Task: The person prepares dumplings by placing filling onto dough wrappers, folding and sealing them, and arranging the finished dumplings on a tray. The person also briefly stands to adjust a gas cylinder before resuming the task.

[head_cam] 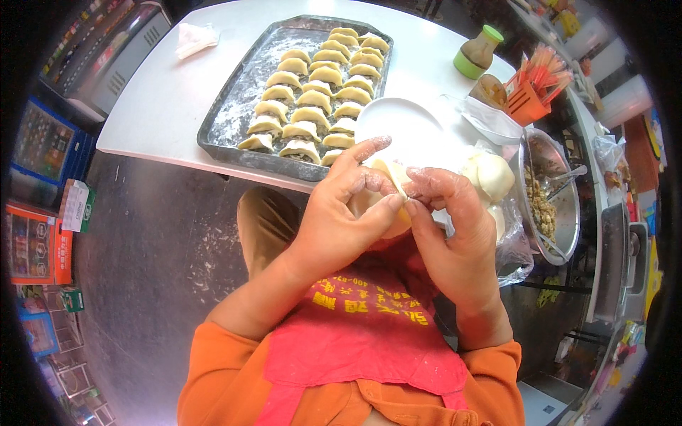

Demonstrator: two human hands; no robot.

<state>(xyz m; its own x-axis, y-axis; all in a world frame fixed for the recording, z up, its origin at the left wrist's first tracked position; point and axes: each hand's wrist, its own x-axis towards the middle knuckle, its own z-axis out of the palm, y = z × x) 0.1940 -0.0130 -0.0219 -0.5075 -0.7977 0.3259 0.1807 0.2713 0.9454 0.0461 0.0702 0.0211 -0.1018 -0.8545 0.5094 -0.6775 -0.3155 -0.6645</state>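
Note:
My left hand (338, 213) and my right hand (453, 223) meet in front of my apron, both dusted with flour. Between their thumbs and fingertips they pinch the edge of a folded dumpling (392, 171); my fingers hide much of it. Just ahead, a black baking tray (234, 104) floured on its base carries rows of pale yellow crescent dumplings (313, 99). A white plate (397, 120) lies beyond my fingers. Right of my right hand rest lumps of dough (487, 171) by a plastic bag. Farther right, a steel bowl (573, 213) contains minced filling (539, 205) and a spoon (565, 177).
On the white table (154, 114) are a crumpled tissue (196, 40), a green-capped bottle (478, 52), a brown jar (487, 91), a white dish (493, 122) and an orange basket (527, 101) of wrapped utensils. Drinks coolers and boxes line the left; a cluttered counter runs along the right.

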